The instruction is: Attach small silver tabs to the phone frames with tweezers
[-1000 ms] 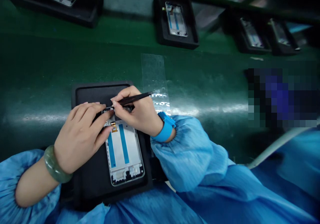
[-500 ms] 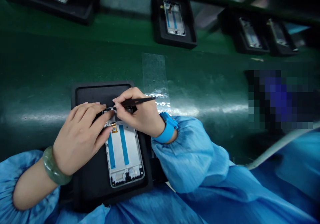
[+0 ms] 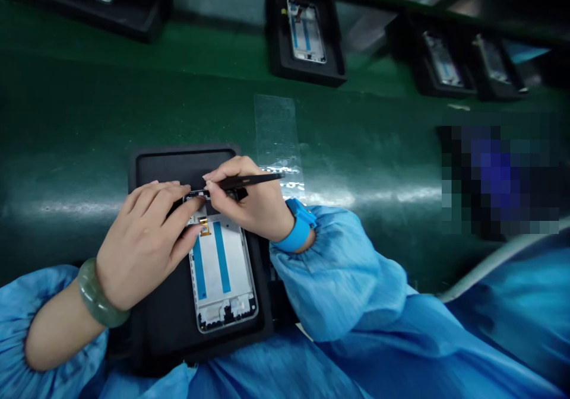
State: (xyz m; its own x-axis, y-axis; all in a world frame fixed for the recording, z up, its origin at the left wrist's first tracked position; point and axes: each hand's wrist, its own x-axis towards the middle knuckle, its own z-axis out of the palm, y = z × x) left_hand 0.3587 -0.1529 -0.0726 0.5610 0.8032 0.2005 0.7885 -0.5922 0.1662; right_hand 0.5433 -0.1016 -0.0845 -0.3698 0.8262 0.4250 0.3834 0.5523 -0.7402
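Observation:
An open phone frame (image 3: 235, 256), silver with two blue strips and a small gold flex cable (image 3: 205, 227), lies in a black tray (image 3: 164, 336). My left hand (image 3: 149, 233) bends over the frame's upper left corner, holding it, with thumb and index finger pressed near the flex cable. Between the thumb and fingers of my right hand (image 3: 256, 200) are black tweezers (image 3: 253, 179), their back end pointing right. The tweezer tips are hidden by the hands at the frame's top edge.
A clear plastic sheet (image 3: 276, 129) lies on the green bench (image 3: 365, 143) beyond my right hand. Along the back stand several black trays, one (image 3: 307, 73) with a similar phone frame (image 3: 307, 31). At right, a blue sleeve (image 3: 525, 292) of another person shows.
The trays at the back appear slightly further left. My hands, the tweezers and the phone frame have barely shifted; the grips look the same.

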